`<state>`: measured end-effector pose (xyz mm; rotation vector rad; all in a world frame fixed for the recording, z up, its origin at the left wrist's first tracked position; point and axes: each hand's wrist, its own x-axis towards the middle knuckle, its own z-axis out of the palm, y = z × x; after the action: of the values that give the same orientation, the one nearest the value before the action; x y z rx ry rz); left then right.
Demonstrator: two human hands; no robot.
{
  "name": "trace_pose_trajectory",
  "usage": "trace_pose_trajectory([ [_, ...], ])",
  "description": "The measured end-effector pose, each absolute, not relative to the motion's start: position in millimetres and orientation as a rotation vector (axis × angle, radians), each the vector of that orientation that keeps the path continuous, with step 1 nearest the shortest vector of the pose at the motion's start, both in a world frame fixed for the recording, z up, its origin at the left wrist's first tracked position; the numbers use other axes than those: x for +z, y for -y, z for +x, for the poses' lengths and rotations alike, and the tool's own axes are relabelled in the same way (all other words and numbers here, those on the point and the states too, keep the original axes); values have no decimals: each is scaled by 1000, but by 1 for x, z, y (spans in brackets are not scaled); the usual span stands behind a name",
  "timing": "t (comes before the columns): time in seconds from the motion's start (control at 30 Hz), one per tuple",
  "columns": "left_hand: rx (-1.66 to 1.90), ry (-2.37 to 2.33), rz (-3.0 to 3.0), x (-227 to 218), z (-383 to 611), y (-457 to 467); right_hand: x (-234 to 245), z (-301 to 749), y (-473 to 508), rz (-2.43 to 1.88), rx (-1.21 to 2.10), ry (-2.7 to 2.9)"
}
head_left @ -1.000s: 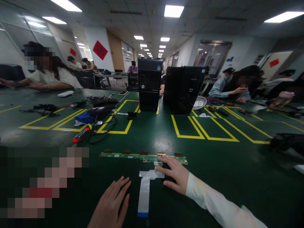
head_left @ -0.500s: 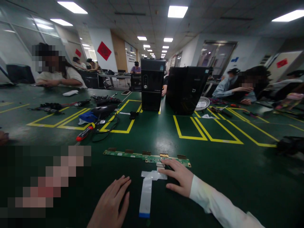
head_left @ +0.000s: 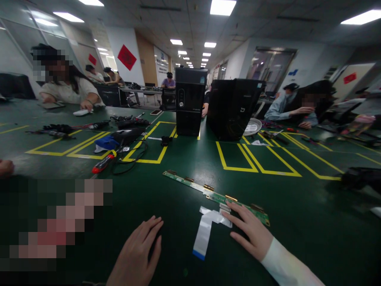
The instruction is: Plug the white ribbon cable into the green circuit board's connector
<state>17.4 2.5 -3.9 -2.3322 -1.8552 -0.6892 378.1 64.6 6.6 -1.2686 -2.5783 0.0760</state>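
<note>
A long, narrow green circuit board (head_left: 218,195) lies slanted on the dark green table (head_left: 166,258). A folded white ribbon cable (head_left: 204,232) with a blue end is attached near its connector and lies flat toward me. My right hand (head_left: 253,230) rests over the board's right part, fingers spread, its fingertips touching the connector and the cable's upper end. To the left of the cable, my left hand (head_left: 141,250) lies on the table with its fingers stretched out, touching neither board nor cable.
Two black computer towers (head_left: 190,103) (head_left: 235,109) stand ahead. A red-and-black screwdriver (head_left: 103,163), cables and a blue item (head_left: 106,143) lie to the left. A white round basket (head_left: 253,127) sits by the right tower. Other people (head_left: 71,89) sit around the table.
The board and its ribbon cable have slid to the right and turned, the right end swinging closer to me. My right hand has moved right with them; my left hand has stayed nearly still.
</note>
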Motion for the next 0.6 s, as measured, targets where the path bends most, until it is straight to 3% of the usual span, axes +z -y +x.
trace_pose_trajectory([
  [0.6, -608, 1813, -2366, -10, 11, -3, -39, 568, -51, -1861, -209, 2074],
])
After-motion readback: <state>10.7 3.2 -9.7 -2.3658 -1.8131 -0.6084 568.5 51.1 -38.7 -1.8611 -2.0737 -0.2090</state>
